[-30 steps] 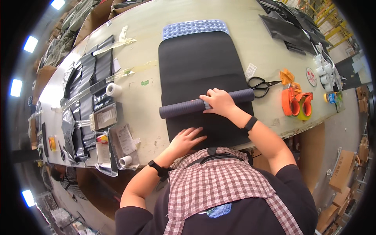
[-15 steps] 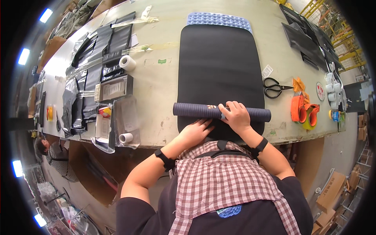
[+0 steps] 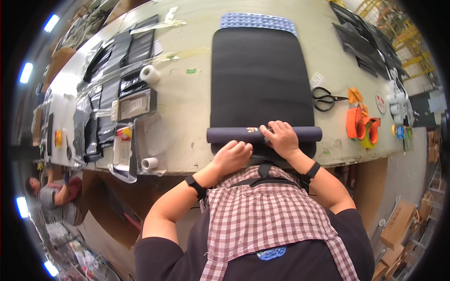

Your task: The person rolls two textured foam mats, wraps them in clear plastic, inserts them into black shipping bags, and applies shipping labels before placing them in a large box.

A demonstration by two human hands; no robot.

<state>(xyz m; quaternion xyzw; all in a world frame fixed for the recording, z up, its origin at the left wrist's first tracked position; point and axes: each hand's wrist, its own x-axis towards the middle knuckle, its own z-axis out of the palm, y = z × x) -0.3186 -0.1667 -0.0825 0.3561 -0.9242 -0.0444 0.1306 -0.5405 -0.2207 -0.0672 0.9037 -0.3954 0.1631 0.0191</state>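
A black mat (image 3: 260,77) with rounded corners lies flat before me on the table. Across its near end rests a dark, finely ribbed roll (image 3: 307,134) with a small orange-yellow print near its middle. My right hand (image 3: 281,139) is closed over the roll just right of the print. Close to the roll's near side, my left hand (image 3: 233,156) has its fingers curled under; whatever they pinch is hidden. From beneath the mat's far end sticks out a blue, bumpy sheet (image 3: 258,20).
Black scissors (image 3: 328,99) and orange tape rolls (image 3: 357,122) lie right of the mat. Black plastic bags (image 3: 363,47) are farther right. On the left are more black bags (image 3: 112,70), a white roll (image 3: 150,74) and an open box (image 3: 135,107). A person (image 3: 61,196) is beyond the table's left side.
My left hand's fingers have gone from stretched flat by the roll to curled, and the hand has risen slightly. My right hand stays on the roll. The person at left has shifted.
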